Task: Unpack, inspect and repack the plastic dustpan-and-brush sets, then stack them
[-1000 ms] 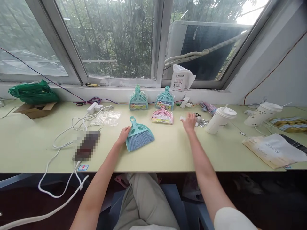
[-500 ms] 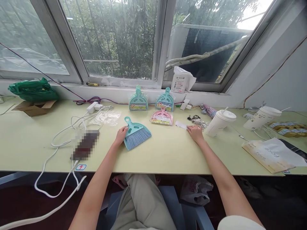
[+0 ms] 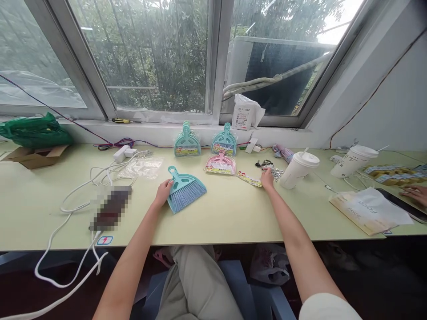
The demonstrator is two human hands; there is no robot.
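My left hand point(image 3: 163, 192) is closed on the left edge of a teal dustpan point(image 3: 181, 178), close to its looped handle. A small brush point(image 3: 187, 195) with blue-grey bristles is fitted in the pan, which rests on the table. My right hand point(image 3: 267, 179) is closed at the right end of a yellow printed label card point(image 3: 249, 178), its fingertips partly hidden from view. Just beyond that hand lies a bunch of keys point(image 3: 275, 171). Behind the card sits a bagged pink dustpan set point(image 3: 220, 163).
Bagged teal dustpan sets point(image 3: 187, 141) stand against the wall, with another teal set point(image 3: 224, 140) beside them. Two white cups point(image 3: 299, 170) are at the right. A charging phone point(image 3: 111, 208), white cables and a clear plastic bag point(image 3: 142, 166) lie left. Another person's hand point(image 3: 415, 194) shows far right.
The label card has turned from its white back to its yellow printed side, by my right hand. My left hand stays on the dustpan. Another person's hand has come in at the right edge.
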